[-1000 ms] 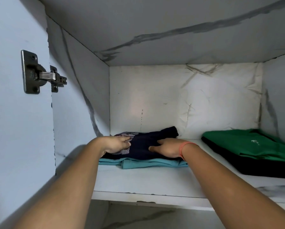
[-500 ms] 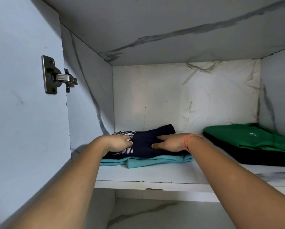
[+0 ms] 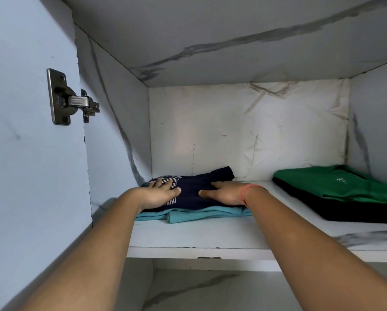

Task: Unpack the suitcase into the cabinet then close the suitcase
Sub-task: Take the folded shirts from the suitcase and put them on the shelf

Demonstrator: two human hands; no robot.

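A folded navy garment with white striped print lies on top of a folded teal garment at the back left of the cabinet shelf. My left hand rests flat on the navy garment's left side, fingers spread. On its right side lies my right hand, fingers fairly straight, an orange band on the wrist. The suitcase is out of view.
A green folded garment sits on a black one at the shelf's right. The open cabinet door with its metal hinge stands close on the left. A lower compartment shows beneath the shelf.
Both hands stay on the navy garment; the left fingers have spread slightly further over the striped print. The view has shifted right and down a little.
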